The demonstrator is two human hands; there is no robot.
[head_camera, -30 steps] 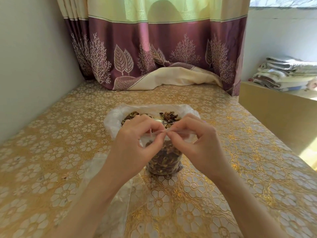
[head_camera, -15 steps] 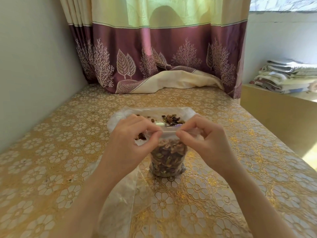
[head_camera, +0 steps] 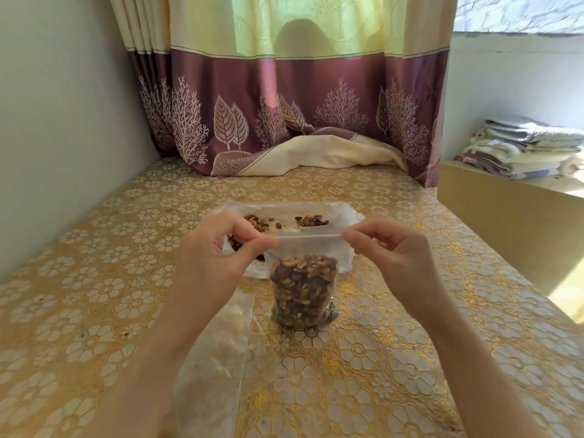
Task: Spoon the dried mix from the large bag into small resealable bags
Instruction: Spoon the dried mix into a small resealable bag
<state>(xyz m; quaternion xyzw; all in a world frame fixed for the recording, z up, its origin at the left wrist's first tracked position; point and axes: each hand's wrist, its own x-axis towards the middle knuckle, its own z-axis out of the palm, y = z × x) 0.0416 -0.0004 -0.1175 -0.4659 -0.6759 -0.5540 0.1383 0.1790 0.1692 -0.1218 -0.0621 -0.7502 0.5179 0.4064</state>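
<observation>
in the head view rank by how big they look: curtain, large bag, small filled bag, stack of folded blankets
1. curtain
2. large bag and stack of folded blankets: look alike, and the hands hide part of the bag, so unranked
3. small filled bag

The small bag point(head_camera: 303, 248) is clear, smooth plastic; the large bag point(head_camera: 344, 213) is cloudier, crinkled film. The tablecloth point(head_camera: 94, 295) looks glossy (embossed gold flowers), the curtain point(head_camera: 300, 99) satiny cloth.

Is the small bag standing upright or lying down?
Upright: small bag stands on the table, left hand and right hand pinching its top.
</observation>
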